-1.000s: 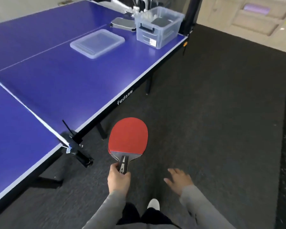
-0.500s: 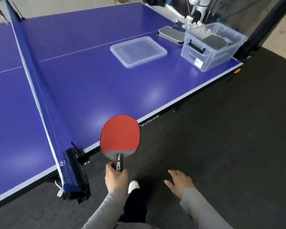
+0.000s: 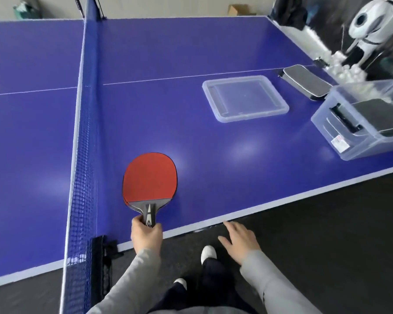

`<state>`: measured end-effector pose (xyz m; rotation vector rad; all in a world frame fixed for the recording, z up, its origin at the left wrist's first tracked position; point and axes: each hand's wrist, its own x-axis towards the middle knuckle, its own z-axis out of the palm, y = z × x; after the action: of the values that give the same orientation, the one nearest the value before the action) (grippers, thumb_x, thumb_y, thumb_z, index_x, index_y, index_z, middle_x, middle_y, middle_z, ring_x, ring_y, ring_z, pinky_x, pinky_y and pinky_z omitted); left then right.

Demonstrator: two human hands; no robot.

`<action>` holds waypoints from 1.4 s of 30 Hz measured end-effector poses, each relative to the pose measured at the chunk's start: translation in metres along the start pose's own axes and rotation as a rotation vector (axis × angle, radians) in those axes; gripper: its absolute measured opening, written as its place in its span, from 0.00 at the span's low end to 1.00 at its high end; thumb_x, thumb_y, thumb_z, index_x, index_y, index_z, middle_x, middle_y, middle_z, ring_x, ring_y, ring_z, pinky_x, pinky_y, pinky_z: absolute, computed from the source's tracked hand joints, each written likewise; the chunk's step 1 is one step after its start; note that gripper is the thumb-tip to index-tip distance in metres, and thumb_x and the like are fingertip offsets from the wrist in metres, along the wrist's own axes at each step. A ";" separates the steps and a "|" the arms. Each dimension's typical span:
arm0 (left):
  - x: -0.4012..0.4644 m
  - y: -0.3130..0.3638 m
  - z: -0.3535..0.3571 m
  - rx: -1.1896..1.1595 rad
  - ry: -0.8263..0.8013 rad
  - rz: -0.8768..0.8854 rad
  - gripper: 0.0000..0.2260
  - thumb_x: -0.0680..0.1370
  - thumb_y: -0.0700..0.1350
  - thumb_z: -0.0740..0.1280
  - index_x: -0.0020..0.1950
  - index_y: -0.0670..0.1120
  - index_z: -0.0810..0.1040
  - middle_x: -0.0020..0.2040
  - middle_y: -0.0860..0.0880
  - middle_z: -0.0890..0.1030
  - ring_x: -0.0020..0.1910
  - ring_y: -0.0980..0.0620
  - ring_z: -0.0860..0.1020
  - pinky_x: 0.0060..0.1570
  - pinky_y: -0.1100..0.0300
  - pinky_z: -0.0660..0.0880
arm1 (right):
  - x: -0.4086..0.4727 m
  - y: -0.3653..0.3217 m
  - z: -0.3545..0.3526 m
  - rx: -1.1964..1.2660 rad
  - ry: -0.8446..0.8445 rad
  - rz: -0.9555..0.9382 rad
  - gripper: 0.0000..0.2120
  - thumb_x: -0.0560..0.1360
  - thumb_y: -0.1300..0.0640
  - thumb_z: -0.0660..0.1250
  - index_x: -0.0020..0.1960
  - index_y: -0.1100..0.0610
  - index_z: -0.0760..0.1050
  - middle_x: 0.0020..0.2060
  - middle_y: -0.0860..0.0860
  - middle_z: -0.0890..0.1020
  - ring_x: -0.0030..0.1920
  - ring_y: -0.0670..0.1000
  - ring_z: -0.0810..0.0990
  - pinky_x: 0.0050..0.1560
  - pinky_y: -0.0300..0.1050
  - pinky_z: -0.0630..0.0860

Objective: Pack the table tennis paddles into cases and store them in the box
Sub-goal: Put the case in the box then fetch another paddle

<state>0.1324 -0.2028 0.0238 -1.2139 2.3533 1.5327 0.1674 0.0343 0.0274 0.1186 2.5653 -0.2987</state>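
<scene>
The left hand [image 3: 146,234] grips the handle of a red-faced paddle [image 3: 149,177]; its fingers are curled round the handle. The paddle's blade points away from the person, red side up, over the near edge of the blue bench [image 3: 168,123], just right of the net [image 3: 83,155]. Whether the blade touches the bench surface cannot be determined.

The right hand [image 3: 239,242] holds nothing. Its fingers are spread and nearly straight, palm down, just off the near edge of the bench and above the dark floor [image 3: 327,245].

At the far right of the bench stands a clear plastic box [image 3: 361,146], lid off. A dark paddle case [image 3: 381,116] lies inside it. The box's clear lid [image 3: 245,98] lies flat on the bench to the left of the box, apart from it. A second case [image 3: 304,81], dark with a light rim, lies on the bench beyond the box, near the far right corner.

A white machine [image 3: 370,23] stands past the right end of the bench, with white balls [image 3: 347,71] heaped below it; this area is blurred.

Grey sleeves cover both forearms. Two white shoe tips show on the floor between the arms.
</scene>
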 end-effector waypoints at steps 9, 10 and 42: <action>0.063 0.030 0.025 -0.005 0.198 -0.104 0.15 0.69 0.37 0.66 0.55 0.44 0.72 0.47 0.45 0.78 0.45 0.41 0.76 0.47 0.51 0.73 | 0.117 -0.015 -0.065 -0.123 0.025 -0.278 0.28 0.81 0.43 0.51 0.77 0.53 0.51 0.76 0.50 0.57 0.76 0.49 0.55 0.72 0.48 0.58; 0.071 0.033 0.026 -0.001 0.210 -0.115 0.15 0.69 0.37 0.66 0.54 0.45 0.72 0.46 0.45 0.78 0.45 0.41 0.76 0.46 0.52 0.72 | 0.126 -0.016 -0.068 -0.141 0.019 -0.293 0.28 0.81 0.43 0.51 0.77 0.53 0.51 0.76 0.50 0.56 0.76 0.49 0.54 0.72 0.48 0.58; 0.118 0.022 0.017 0.222 0.130 -0.066 0.23 0.67 0.42 0.77 0.58 0.38 0.74 0.57 0.40 0.72 0.59 0.40 0.70 0.58 0.51 0.66 | 0.175 -0.060 -0.061 -0.307 -0.088 -0.243 0.28 0.81 0.42 0.49 0.77 0.52 0.49 0.78 0.51 0.50 0.78 0.52 0.47 0.75 0.52 0.52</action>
<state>0.0320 -0.2522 -0.0226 -1.3581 2.4547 1.1683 -0.0206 -0.0059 -0.0048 -0.3147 2.5039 0.0044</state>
